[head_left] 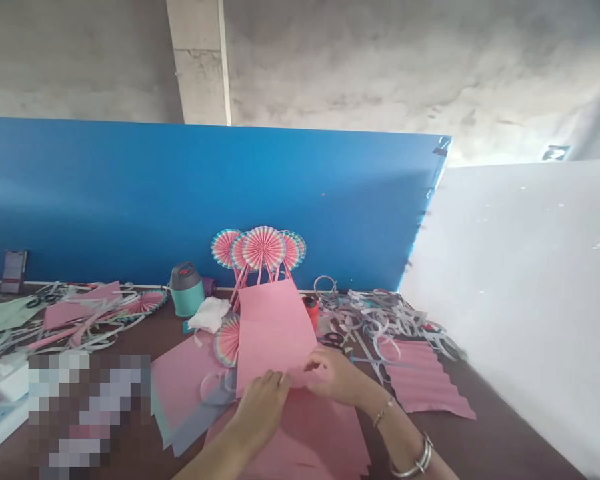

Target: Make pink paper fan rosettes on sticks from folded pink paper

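A pink paper sheet rises from the table in front of me, with its lower edge between my hands. My left hand is at its lower left edge, fingers bent over the paper. My right hand pinches the lower right edge, thumb and forefinger curled together. Under both hands lies a stack of pink sheets. Behind the raised sheet stand several round pleated paper fans on pink sticks, and another fan shows at its left edge.
Left of the sheet lie coloured sheets, a white cloth and a teal container. Paper strips, scissors and a pleated pink sheet lie right. A blue partition stands behind.
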Motion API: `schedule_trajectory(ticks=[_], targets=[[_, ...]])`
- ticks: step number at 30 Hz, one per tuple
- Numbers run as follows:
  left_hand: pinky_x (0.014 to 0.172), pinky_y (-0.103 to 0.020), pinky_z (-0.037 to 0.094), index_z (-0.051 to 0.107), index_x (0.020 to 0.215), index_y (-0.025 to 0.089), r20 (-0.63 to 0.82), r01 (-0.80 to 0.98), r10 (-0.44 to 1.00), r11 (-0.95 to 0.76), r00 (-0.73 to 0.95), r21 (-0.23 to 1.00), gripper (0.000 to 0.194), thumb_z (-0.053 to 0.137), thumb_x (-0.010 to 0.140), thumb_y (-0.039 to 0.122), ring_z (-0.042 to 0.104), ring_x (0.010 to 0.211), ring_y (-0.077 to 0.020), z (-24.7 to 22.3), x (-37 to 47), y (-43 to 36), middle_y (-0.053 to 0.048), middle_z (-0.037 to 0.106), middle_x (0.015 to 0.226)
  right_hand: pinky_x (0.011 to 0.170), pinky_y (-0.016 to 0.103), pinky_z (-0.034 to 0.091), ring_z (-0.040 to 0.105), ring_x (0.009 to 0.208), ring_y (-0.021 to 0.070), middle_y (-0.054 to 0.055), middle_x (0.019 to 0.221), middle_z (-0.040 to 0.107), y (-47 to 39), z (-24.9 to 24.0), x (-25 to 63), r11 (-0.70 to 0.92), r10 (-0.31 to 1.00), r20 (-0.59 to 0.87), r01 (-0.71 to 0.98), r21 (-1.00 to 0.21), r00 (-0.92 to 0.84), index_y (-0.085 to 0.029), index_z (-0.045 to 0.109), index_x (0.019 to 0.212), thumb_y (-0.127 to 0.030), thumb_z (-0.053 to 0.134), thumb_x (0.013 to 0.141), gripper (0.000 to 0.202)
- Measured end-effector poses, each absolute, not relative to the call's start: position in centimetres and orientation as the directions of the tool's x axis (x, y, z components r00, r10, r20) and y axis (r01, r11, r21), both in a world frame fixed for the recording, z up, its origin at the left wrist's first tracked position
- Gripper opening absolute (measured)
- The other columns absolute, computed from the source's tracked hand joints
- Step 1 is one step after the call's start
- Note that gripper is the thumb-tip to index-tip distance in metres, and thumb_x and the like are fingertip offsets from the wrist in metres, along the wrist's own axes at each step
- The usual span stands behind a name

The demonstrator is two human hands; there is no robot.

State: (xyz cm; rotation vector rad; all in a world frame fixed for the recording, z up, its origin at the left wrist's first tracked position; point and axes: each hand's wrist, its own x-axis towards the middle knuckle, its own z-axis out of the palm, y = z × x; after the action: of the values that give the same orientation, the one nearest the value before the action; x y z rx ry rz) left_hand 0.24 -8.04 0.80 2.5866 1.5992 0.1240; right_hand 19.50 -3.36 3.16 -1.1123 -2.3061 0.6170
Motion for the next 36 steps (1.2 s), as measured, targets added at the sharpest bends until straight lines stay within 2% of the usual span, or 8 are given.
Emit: schedule_trajectory(ticks=[5, 9, 14, 18, 22, 28, 31, 36], targets=[[0.075, -0.033, 0.043, 0.056, 0.099, 0.017, 0.044, 0.870, 0.890, -0.454, 0.455, 0.191, 0.033, 0.029, 0.085, 0.006, 0.056, 0.091, -0.0222, 0.5, -0.2, -7.9, -0.007, 0.062, 0.099, 0.062, 0.026, 0.034, 0.051, 0.067, 0.0156, 0.003, 0.069, 0.059, -4.2, 2.0, 18.3, 0.667, 0.739, 0.137, 0.688, -0.288, -0.659, -0.017, 0.054, 0.064, -0.009, 0.045, 0.073, 0.015], [0.075, -0.030, 0.042, 0.059, 0.092, 0.018, 0.096, 0.827, 0.876, -0.479, 0.473, 0.295, 0.026, 0.033, 0.088, 0.013, 0.057, 0.089, -0.0198, 0.6, -1.8, -8.2, -0.006, 0.062, 0.093, 0.062, 0.028, 0.033, 0.051, 0.069, 0.0173, 0.005, 0.074, 0.058, -5.2, 1.3, 19.7, 0.623, 0.782, 0.129, 0.763, -0.172, -0.610, -0.017, 0.052, 0.070, -0.010, 0.046, 0.071, 0.010], [0.082, -0.026, 0.043, 0.066, 0.084, 0.022, 0.182, 0.712, 0.868, -0.486, 0.463, 0.507, 0.027, 0.039, 0.089, 0.022, 0.059, 0.091, -0.0154, 0.1, -4.1, -9.2, -0.003, 0.062, 0.099, 0.069, 0.030, 0.036, 0.050, 0.077, 0.0190, 0.005, 0.082, 0.058, -6.8, 0.1, 20.8, 0.618, 0.785, 0.204, 0.763, -0.190, -0.585, -0.018, 0.052, 0.074, -0.010, 0.047, 0.071, 0.010], [0.090, -0.027, 0.042, 0.067, 0.095, 0.025, 0.215, 0.678, 0.867, -0.488, 0.449, 0.550, 0.031, 0.037, 0.088, 0.020, 0.058, 0.100, -0.0155, -0.8, -5.2, -9.5, -0.003, 0.059, 0.115, 0.070, 0.029, 0.038, 0.049, 0.078, 0.0176, 0.004, 0.082, 0.056, -6.9, -1.0, 21.0, 0.633, 0.772, 0.311, 0.711, -0.306, -0.554, -0.019, 0.052, 0.074, -0.008, 0.048, 0.074, 0.011], [0.094, -0.029, 0.041, 0.064, 0.102, 0.024, 0.226, 0.725, 0.868, -0.494, 0.442, 0.479, 0.045, 0.040, 0.073, 0.001, 0.056, 0.104, -0.0156, -1.3, -5.9, -8.9, -0.002, 0.061, 0.116, 0.069, 0.028, 0.039, 0.049, 0.073, 0.0159, 0.002, 0.077, 0.055, -6.7, -1.3, 21.1, 0.654, 0.755, 0.388, 0.653, -0.383, -0.529, -0.019, 0.051, 0.071, -0.010, 0.048, 0.078, 0.012], [0.103, -0.050, 0.025, 0.062, 0.104, 0.020, 0.419, 0.926, 0.877, -0.333, 0.235, 0.178, 0.058, 0.038, 0.061, -0.009, 0.048, 0.114, -0.0252, -0.9, -6.7, -8.3, -0.008, 0.061, 0.114, 0.063, 0.027, 0.037, 0.047, 0.069, 0.0158, 0.002, 0.072, 0.053, -7.1, -1.2, 20.5, 0.676, 0.727, 0.419, 0.677, -0.292, -0.545, -0.019, 0.049, 0.068, -0.009, 0.045, 0.078, 0.015], [0.102, -0.047, 0.026, 0.062, 0.098, 0.022, 0.459, 0.899, 0.853, -0.380, 0.250, 0.218, 0.052, 0.041, 0.060, -0.006, 0.050, 0.108, -0.0240, -0.3, -6.6, -8.9, -0.006, 0.063, 0.108, 0.063, 0.027, 0.037, 0.047, 0.069, 0.0156, 0.003, 0.073, 0.053, -7.4, -1.0, 20.0, 0.663, 0.734, 0.409, 0.701, -0.262, -0.542, -0.019, 0.049, 0.069, -0.007, 0.043, 0.077, 0.016], [0.088, -0.040, 0.036, 0.062, 0.088, 0.022, 0.404, 0.755, 0.811, -0.562, 0.422, 0.339, 0.017, 0.051, 0.075, 0.016, 0.055, 0.086, -0.0210, 0.6, -5.7, -9.6, -0.003, 0.066, 0.086, 0.064, 0.026, 0.036, 0.047, 0.070, 0.0151, 0.002, 0.073, 0.053, -7.5, -0.9, 19.7, 0.662, 0.743, 0.373, 0.693, -0.285, -0.556, -0.019, 0.051, 0.069, -0.006, 0.045, 0.076, 0.016]])
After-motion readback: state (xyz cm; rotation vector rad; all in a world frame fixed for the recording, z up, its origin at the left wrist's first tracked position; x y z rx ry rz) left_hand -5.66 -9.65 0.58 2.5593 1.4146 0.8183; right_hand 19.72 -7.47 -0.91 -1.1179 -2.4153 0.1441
